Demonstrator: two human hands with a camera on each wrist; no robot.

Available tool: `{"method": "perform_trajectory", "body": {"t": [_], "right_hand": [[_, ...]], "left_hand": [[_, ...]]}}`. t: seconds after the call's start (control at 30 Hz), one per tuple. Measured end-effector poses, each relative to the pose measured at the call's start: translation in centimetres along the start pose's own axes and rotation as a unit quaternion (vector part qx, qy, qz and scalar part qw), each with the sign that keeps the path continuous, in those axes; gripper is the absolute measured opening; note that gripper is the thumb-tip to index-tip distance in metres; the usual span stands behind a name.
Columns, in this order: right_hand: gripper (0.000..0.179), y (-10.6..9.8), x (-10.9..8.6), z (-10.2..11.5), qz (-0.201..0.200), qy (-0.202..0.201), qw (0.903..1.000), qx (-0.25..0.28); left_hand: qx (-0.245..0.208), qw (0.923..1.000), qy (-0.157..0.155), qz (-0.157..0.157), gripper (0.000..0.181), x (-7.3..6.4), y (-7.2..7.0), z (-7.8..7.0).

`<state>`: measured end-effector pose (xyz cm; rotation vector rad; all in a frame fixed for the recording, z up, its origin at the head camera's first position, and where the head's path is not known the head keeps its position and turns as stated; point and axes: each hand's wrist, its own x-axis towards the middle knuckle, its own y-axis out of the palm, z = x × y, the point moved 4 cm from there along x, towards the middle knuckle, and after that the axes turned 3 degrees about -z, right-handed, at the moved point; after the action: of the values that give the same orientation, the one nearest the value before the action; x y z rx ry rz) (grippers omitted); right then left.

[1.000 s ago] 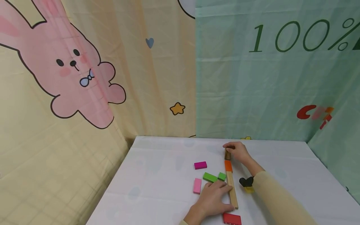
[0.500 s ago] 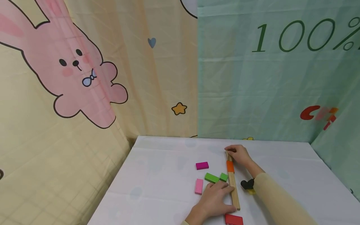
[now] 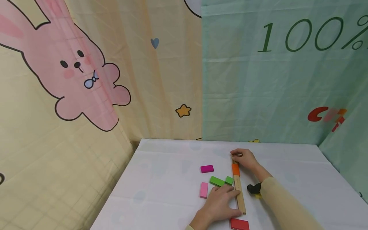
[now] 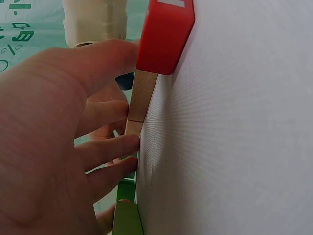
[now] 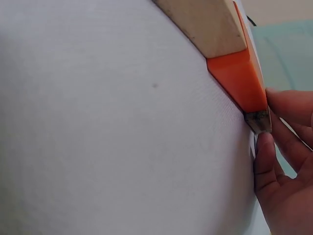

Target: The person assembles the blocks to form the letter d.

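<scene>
A line of blocks runs away from me: pale wooden pieces (image 3: 240, 201), then an orange block (image 3: 235, 170), then a small brown wooden block (image 5: 258, 121) at the far end. My right hand (image 3: 246, 160) pinches that far block between thumb and fingers, partly covering it. Beside the near wooden pieces lies my left hand (image 3: 215, 204), fingers spread and fairly straight. Its fingertips touch their side in the left wrist view, and the thumb reaches the near end. Just nearer to me sits a red block (image 3: 240, 224), close to the thumb.
Left of the line lie a green block (image 3: 217, 181), a small green cube (image 3: 229, 180), a pink block (image 3: 203, 190) and a magenta block (image 3: 207, 169). A black piece (image 3: 253, 188) and a yellow one (image 3: 258, 195) sit by the right forearm. Curtains back the white table (image 3: 161, 179).
My right hand has come slightly nearer to me, and the far block it pinches now looks narrower. The left hand stays beside the wooden pieces. The head view has shifted slightly.
</scene>
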<state>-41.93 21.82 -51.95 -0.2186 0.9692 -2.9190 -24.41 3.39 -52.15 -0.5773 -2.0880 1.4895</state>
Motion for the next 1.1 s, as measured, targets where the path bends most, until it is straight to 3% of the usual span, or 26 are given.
{"method": "perform_trajectory", "body": {"t": [0.43, 0.67, 1.1], "right_hand": [[0.025, -0.31, -0.13, -0.05, -0.022, -0.014, 0.9996, -0.007], [0.022, -0.16, -0.42, 0.07, -0.039, 0.008, 0.9992, 0.000], [0.022, 0.00, -0.77, 0.28, -0.049, 0.010, 0.9986, -0.017]], "left_hand": [[-0.003, 1.0000, -0.001, 0.002, 0.059, 0.05, -0.10, -0.15], [-0.002, 1.0000, 0.000, 0.000, 0.059, 0.02, -0.18, -0.24], [0.001, 1.0000, 0.005, -0.006, 0.060, -0.05, -0.07, -0.16]]}}
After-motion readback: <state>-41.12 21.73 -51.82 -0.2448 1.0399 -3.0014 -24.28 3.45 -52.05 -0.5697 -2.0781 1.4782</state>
